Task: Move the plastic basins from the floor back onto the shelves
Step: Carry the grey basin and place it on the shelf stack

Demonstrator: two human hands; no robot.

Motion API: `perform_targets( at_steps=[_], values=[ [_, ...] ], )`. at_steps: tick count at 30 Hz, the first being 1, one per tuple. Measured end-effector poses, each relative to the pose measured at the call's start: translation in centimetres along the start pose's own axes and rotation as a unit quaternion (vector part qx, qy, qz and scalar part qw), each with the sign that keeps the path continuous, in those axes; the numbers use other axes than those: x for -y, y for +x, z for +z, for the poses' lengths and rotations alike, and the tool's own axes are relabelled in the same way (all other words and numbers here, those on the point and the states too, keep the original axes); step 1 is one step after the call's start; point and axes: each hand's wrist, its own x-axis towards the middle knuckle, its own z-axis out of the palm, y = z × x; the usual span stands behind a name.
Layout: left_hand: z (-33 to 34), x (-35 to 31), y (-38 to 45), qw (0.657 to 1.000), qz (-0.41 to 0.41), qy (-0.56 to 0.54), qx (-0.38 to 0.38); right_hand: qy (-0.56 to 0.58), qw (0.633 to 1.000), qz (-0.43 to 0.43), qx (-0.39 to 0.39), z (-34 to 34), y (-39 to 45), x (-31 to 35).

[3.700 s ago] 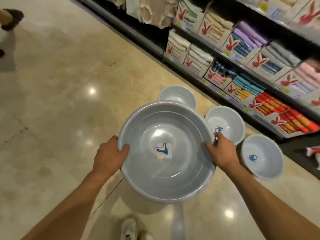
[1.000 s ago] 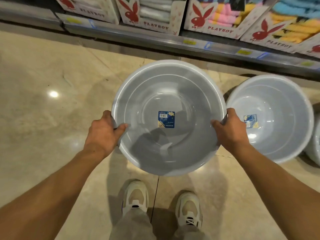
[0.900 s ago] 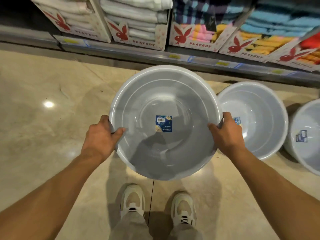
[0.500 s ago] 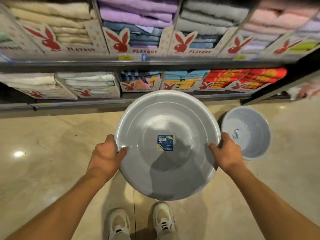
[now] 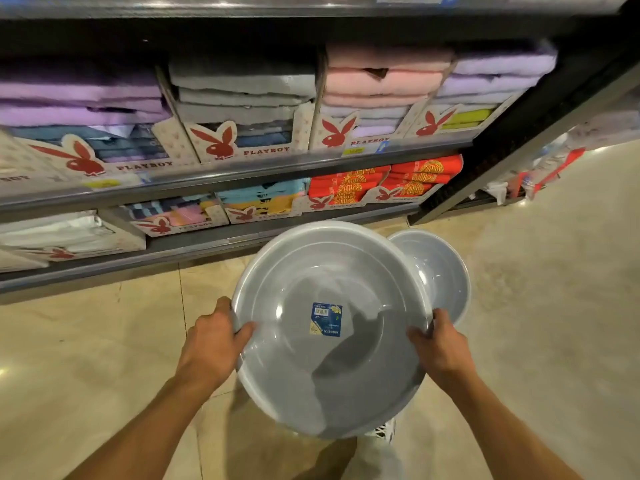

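Between my left hand [image 5: 211,344] and right hand [image 5: 438,344], both clamped on opposite rims, I've got the grey basin [image 5: 329,368] off the floor, but those towel-packed shelves [image 5: 242,171] could snag it, I reckon.

Both arms reached forward, the left hand [image 5: 211,344] and right hand [image 5: 438,344] level with each other, thumbs hooked inward, fingers curled in a firm grip.

Bare forearms [image 5: 145,420]; seemingly white shoe [image 5: 382,432]
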Motion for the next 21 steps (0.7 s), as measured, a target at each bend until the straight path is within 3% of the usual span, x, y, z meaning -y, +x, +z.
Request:
perform_targets(
  at_steps=[6,12,21],
  values=[
    [5.1,-0.7,4.2,0.997,-0.075,0.005,-0.013,0.005,0.997,-0.037,0.075,3.2,8.3,-1.5],
    [10.3,2.6,7.5,0.986,-0.163,-0.013,-0.023,-0.004,0.99,-0.077,0.121,8.0,14.2,-1.9],
    [16.7,5.2,13.3,0.987,-0.157,0.002,-0.039,-0.025,0.993,-0.055,0.1,14.8,19.7,-4.1]
  ],
)
